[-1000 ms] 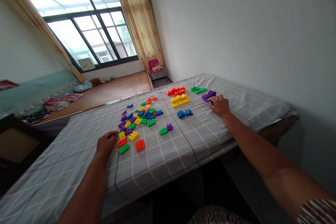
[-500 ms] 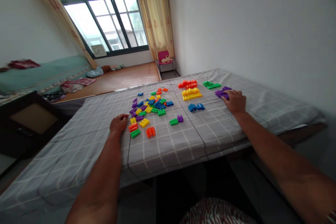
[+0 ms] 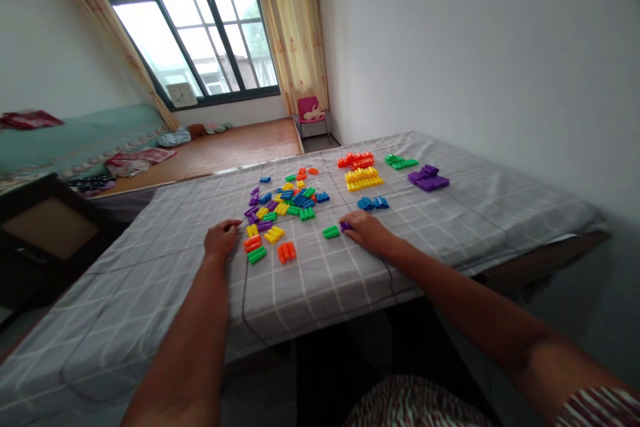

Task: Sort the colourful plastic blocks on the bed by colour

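My right hand [image 3: 371, 232] has its fingers closed on a small purple plastic block [image 3: 345, 227], mostly hidden beneath the fingertips. Just left of it lies a green block [image 3: 331, 232], apart from the purple one. At the left edge of a loose pile of mixed coloured blocks [image 3: 295, 200], my left hand [image 3: 221, 237] rests on the cloth with curled fingers; nothing shows in them. Beyond my right hand are blue blocks [image 3: 373, 203], stacked yellow blocks [image 3: 364, 180], orange-red blocks [image 3: 355, 160], green blocks [image 3: 401, 162] and purple blocks [image 3: 429, 178], grouped by colour.
A grey checked cloth [image 3: 320, 287] covers the table, whose near edge is close to my body. A white wall [image 3: 450, 47] runs along the right. Behind are a wooden platform [image 3: 240, 140], a pink chair [image 3: 311, 110] and a window; a dark cabinet [image 3: 35, 240] stands at left.
My right hand has left the purple group at the far right and come left and nearer, onto the single purple block beside the green one. My left hand stays by the pile.
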`<state>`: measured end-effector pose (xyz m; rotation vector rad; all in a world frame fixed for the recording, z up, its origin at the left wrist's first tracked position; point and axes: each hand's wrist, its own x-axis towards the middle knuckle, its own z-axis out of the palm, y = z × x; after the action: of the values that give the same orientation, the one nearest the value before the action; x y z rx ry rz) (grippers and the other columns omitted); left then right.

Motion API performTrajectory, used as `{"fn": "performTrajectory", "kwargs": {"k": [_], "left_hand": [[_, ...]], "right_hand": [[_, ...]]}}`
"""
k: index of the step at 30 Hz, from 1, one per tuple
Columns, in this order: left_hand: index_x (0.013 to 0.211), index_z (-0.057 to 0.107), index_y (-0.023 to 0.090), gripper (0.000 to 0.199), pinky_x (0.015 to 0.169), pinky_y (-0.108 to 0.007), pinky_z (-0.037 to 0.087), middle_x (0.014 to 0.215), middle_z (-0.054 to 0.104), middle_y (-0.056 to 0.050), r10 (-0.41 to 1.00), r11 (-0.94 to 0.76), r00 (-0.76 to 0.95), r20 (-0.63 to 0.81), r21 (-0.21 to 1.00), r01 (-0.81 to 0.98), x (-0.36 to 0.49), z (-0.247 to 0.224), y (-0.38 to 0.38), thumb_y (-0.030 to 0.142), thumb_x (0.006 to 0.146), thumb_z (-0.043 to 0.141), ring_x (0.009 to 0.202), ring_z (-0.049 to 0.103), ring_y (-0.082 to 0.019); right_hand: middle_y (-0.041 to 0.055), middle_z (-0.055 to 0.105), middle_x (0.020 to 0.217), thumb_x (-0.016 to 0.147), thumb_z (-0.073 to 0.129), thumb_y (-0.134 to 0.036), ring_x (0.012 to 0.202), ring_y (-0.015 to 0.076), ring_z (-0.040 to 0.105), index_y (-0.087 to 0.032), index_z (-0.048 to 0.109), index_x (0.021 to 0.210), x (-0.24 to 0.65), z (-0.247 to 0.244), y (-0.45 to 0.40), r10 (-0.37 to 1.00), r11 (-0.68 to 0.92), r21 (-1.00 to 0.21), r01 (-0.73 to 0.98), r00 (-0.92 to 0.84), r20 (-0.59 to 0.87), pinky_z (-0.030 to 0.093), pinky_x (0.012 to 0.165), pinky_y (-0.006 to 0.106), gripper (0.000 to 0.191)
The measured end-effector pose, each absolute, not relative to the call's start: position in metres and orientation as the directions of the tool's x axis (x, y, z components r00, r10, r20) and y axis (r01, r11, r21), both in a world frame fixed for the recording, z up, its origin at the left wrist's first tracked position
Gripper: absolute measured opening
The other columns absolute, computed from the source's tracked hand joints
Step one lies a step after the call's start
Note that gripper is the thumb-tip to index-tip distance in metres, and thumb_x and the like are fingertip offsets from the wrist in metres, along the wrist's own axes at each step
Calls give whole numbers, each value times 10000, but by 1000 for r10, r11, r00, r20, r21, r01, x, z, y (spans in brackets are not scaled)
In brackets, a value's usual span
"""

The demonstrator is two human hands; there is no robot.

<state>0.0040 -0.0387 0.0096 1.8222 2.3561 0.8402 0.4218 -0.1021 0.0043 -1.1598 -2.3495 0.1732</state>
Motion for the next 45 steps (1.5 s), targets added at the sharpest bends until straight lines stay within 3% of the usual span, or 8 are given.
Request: {"fn": "performTrajectory", "kwargs": {"k": [4, 9, 15, 20, 28, 34, 37, 45], "left_hand": [[992, 754, 233, 353, 600, -248, 446, 900, 751, -30, 916, 185, -314, 251, 430, 884, 1, 11, -37, 291, 758, 497, 782, 652, -201], [1022, 746, 227, 371, 592, -256, 434, 878, 747, -32, 921, 192, -318, 225, 446, 874, 0, 12, -36, 318, 762, 496, 724, 641, -193], [1035, 744, 221, 386, 613, -261, 440, 908, 744, -42, 924, 189, -312, 221, 446, 875, 0, 13, -37, 320, 763, 489, 750, 643, -198], [1041, 740, 217, 389, 609, -255, 439, 908, 743, -43, 921, 204, -324, 216, 440, 874, -1, 13, -37, 314, 761, 488, 756, 646, -195], [1053, 740, 213, 402, 598, -246, 445, 861, 746, -36, 928, 188, -305, 216, 434, 881, -2, 10, -34, 318, 766, 480, 724, 642, -184], [1033, 748, 204, 390, 672, -249, 462, 930, 749, -36, 923, 157, -295, 247, 458, 875, 5, 9, -41, 256, 769, 467, 801, 653, -185], [1031, 749, 200, 384, 691, -249, 461, 936, 748, -41, 930, 139, -276, 243, 462, 876, 7, 8, -41, 238, 775, 466, 814, 652, -183], [1000, 753, 214, 347, 712, -248, 456, 948, 749, -39, 934, 114, -264, 242, 499, 859, 11, 3, -42, 208, 792, 476, 838, 645, -173]], "right_hand": [[77, 676, 1021, 806, 621, -182, 964, 219, 587, -183, 649, 1031, 467, 18, -93, 782, 585, -352, 731, -393, 483, 434, 903, 347, 227], [104, 674, 1034, 824, 605, -230, 952, 259, 566, -178, 651, 1053, 564, 26, -61, 831, 225, -240, 945, -57, 554, 420, 864, 387, 239], [112, 659, 1166, 830, 583, -286, 1085, 297, 493, -199, 669, 1106, 619, -1, -43, 887, 150, -3, 989, -134, 441, 392, 840, 416, 302], [78, 598, 1306, 828, 563, -265, 1152, 294, 432, -249, 643, 1204, 620, -12, -48, 850, 125, -13, 992, -101, 517, 345, 878, 439, 385], [55, 696, 1135, 852, 548, -231, 1069, 269, 489, -250, 728, 1040, 626, -15, -44, 842, 105, -19, 994, -79, 534, 345, 849, 418, 261], [12, 676, 1189, 821, 472, -59, 1071, 261, 501, -262, 733, 1019, 630, -21, -45, 809, 98, 19, 995, -91, 581, 373, 839, 397, 386], [21, 672, 1189, 798, 475, -47, 1068, 261, 512, -238, 720, 1032, 615, -11, -43, 748, 172, 42, 984, -158, 644, 393, 874, 403, 389], [49, 679, 1155, 867, 490, -150, 1086, 233, 560, -231, 679, 1106, 441, 44, -35, 575, 717, -41, 696, -556, 600, 418, 966, 419, 315]]}}
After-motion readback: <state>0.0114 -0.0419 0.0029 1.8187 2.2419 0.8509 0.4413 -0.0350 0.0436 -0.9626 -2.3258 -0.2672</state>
